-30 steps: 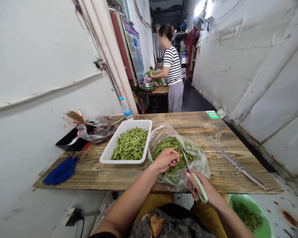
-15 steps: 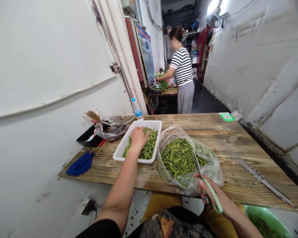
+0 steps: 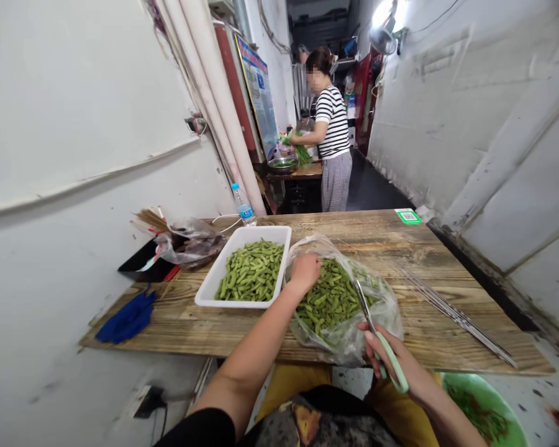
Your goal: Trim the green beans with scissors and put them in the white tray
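Note:
My left hand (image 3: 306,270) is over the upper left part of a clear plastic bag (image 3: 386,310) of green soybean pods (image 3: 333,295). Its fingers are curled in, and whatever they hold is hidden. Scissors with pale green handles (image 3: 391,360) are in my right hand (image 3: 384,351), with the fingers wrapped round them. Their metal blades point up and away over the bag's right side. To the left of the bag stands a white plastic tray (image 3: 204,294), heaped with more soybean pods (image 3: 254,270).
Metal skewers (image 3: 456,315) lie on the wooden table (image 3: 363,228) at right. A blue cloth (image 3: 127,316), a black box (image 3: 140,267), a bagged bundle (image 3: 195,242) and a water bottle (image 3: 245,208) are at left. A green basin (image 3: 489,410) sits below. Beyond, a person (image 3: 333,124) handles greens.
My left hand has moved right, from the pods in the white tray to the bag, and its fingers have curled. My right hand still holds the scissors. The view has shifted slightly.

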### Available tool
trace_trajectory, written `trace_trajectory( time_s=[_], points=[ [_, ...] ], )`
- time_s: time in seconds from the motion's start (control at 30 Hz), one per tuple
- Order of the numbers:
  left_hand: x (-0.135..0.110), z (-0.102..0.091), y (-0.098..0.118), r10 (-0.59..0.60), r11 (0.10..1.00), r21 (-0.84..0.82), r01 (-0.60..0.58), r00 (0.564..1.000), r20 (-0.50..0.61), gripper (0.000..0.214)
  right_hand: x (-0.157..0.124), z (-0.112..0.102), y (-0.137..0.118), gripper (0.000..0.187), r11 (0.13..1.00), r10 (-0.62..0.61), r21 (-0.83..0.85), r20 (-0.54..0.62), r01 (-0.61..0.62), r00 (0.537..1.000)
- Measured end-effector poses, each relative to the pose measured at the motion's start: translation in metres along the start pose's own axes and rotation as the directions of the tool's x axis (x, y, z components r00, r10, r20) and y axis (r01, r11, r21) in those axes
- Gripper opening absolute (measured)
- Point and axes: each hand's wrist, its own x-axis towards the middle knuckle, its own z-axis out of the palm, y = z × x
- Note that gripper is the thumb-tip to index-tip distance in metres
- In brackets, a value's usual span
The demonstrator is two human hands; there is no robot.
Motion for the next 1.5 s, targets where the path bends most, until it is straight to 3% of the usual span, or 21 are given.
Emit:
trace_trajectory(
  time_s=[0.1, 0.27, 0.37, 0.43, 0.57, 0.7, 0.97, 1.23, 1.3, 1.4, 1.5],
  points=[
    [0.009, -0.001, -0.002, -0.068, 0.994, 0.096, 0.061, 0.995, 0.074, 0.033, 0.003, 0.000, 0.003, 0.051, 1.000, -0.004, -0.007, 0.008, 0.004, 1.000],
    [0.000, 0.002, 0.000, 0.023, 0.994, 0.100, -0.032, 0.996, 0.091, 0.020, 0.004, 0.006, -0.004, 0.053, 0.999, -0.017, -0.050, 0.012, 0.018, 1.000],
    [-0.011, 0.004, -0.004, 0.186, 0.980, -0.072, -0.187, 0.982, -0.024, 0.017, 0.004, 0.007, -0.007, 0.052, 0.997, -0.026, -0.074, 0.026, 0.028, 0.999],
    [-0.019, 0.007, -0.005, 0.179, 0.937, -0.286, -0.202, 0.978, -0.106, 0.017, 0.004, 0.006, -0.007, 0.050, 0.995, -0.038, -0.091, 0.023, 0.040, 0.999],
    [-0.038, 0.014, -0.001, 0.032, 0.702, -0.712, -0.020, 0.999, 0.004, 0.015, 0.008, 0.006, -0.007, 0.050, 0.994, -0.057, -0.098, -0.011, 0.056, 0.998],
    [-0.055, 0.014, 0.011, 0.026, 0.491, -0.868, 0.074, 0.995, 0.099, 0.016, 0.014, 0.009, -0.007, 0.050, 0.990, -0.080, -0.118, -0.007, 0.078, 0.997],
    [-0.066, 0.007, 0.023, -0.007, 0.321, -0.929, 0.185, 0.981, 0.193, 0.023, 0.017, 0.010, -0.006, 0.050, 0.992, -0.079, -0.092, 0.035, 0.082, 0.996],
    [-0.070, 0.005, 0.027, 0.003, 0.243, -0.928, 0.283, 0.956, 0.292, 0.028, 0.016, 0.013, 0.000, 0.042, 0.998, -0.049, -0.029, 0.048, 0.050, 0.998],
    [-0.069, 0.006, 0.025, 0.050, 0.166, -0.923, 0.348, 0.932, 0.360, 0.029, 0.017, 0.013, 0.001, 0.042, 1.000, -0.027, -0.007, 0.044, 0.027, 0.999],
    [-0.068, 0.006, 0.023, 0.108, -0.038, -0.893, 0.449, 0.890, 0.443, 0.032, 0.016, 0.012, 0.000, 0.047, 0.999, -0.036, 0.003, 0.038, 0.036, 0.999],
    [-0.068, 0.007, 0.024, 0.054, -0.199, -0.877, 0.438, 0.898, 0.436, 0.036, 0.011, 0.011, -0.005, 0.050, 0.999, -0.050, -0.013, 0.045, 0.050, 0.998]
  ],
)
